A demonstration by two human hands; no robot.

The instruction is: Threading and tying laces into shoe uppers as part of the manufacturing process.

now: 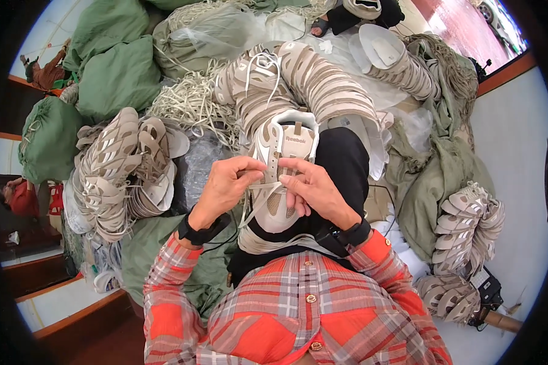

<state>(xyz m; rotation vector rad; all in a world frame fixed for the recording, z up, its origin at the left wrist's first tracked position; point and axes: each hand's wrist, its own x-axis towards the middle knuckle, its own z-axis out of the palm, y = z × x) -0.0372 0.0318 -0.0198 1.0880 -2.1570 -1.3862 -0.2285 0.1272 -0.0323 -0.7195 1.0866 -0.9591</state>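
Note:
A beige and white shoe upper (298, 143) lies over my lap, its padded collar pointing away from me and its toe towards me. A pale flat shoelace (263, 193) is threaded through the lower eyelets, and its loose end hangs on the left side. My left hand (228, 182) pinches thumb and forefinger together on the lace at the left of the eyelet row. Facing it, my right hand (315, 187) has thumb and forefinger closed on the lace by the eyelets, with its other fingers curled against the upper. The fingertips nearly meet, and the lace between them is partly hidden.
Long stacks of nested shoe uppers (332, 82) curve beyond my lap; more piles lie at the left (112, 173) and right (463, 231). A heap of loose laces (192, 100) sits beside green sacks (119, 79). Other people are at the upper edge and far left.

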